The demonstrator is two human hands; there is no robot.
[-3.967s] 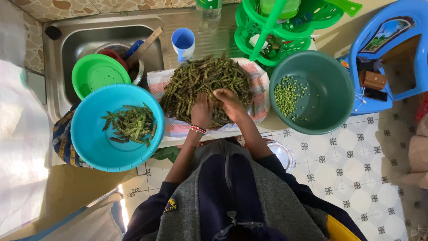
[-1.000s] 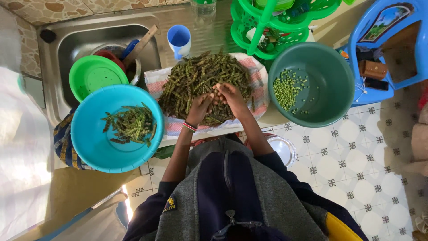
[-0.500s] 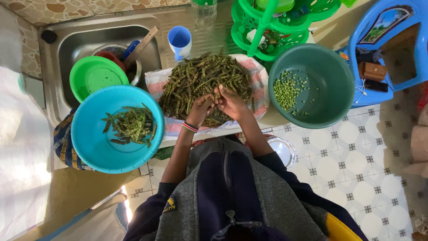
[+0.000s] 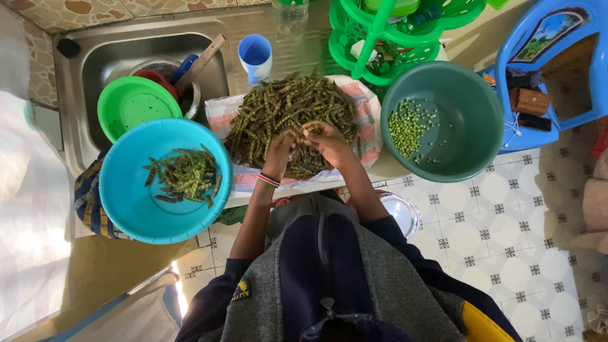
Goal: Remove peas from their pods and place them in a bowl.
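A big heap of green pea pods [image 4: 285, 107] lies on a striped cloth [image 4: 244, 180] on the counter. Both hands meet over the near side of the heap. My left hand [image 4: 280, 151], with a beaded band at the wrist, and my right hand [image 4: 324, 139] pinch one pod [image 4: 308, 128] between their fingertips. To the right stands a dark green bowl [image 4: 472, 136] with loose shelled peas [image 4: 408, 126]. To the left a turquoise bowl [image 4: 126, 196] holds a small pile of empty pods [image 4: 183, 176].
A steel sink [image 4: 126, 50] at the back left holds a bright green lid [image 4: 133, 104] and dishes. A blue cup [image 4: 255, 56] stands behind the heap. A green plastic rack [image 4: 380, 38] is at the back, a blue plastic chair [image 4: 557, 76] at the right, tiled floor below.
The hands have shifted slightly over the near side of the heap and now hold a pod up between the fingertips. The bowls and the heap have stayed in place.
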